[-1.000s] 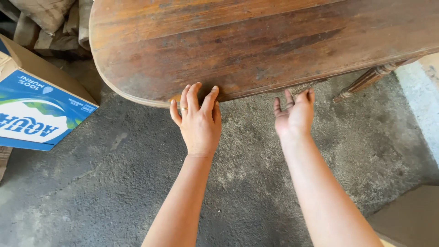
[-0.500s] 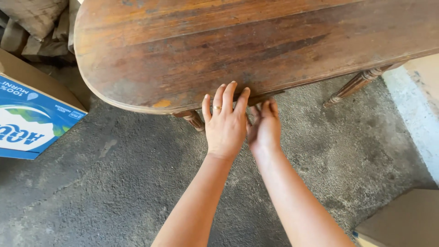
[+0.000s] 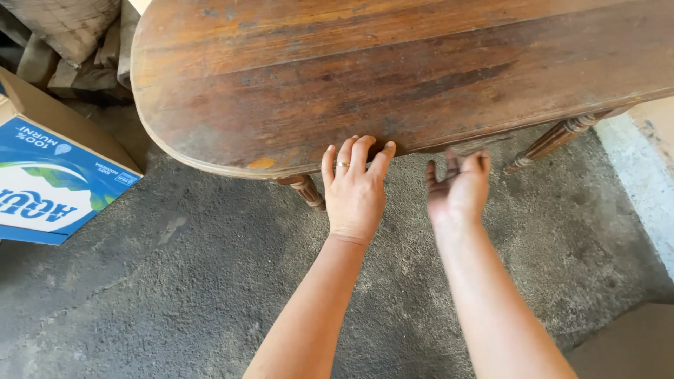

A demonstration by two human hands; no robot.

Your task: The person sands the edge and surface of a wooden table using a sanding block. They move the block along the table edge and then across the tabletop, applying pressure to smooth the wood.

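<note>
A worn dark wooden table with a rounded end fills the upper part of the view. My left hand, with a ring on one finger, lies palm down, its fingertips resting on the table's near edge. My right hand hovers just below that edge, palm turned up, fingers spread and holding nothing. Two turned wooden legs show under the tabletop.
A blue and white cardboard box stands on the rough grey concrete floor at the left. Sacking or cloth bundles are piled at the top left. A pale raised ledge runs along the right.
My right hand has moved out from beside the left hand to the right and turned palm up. The left hand stays at the table edge.
</note>
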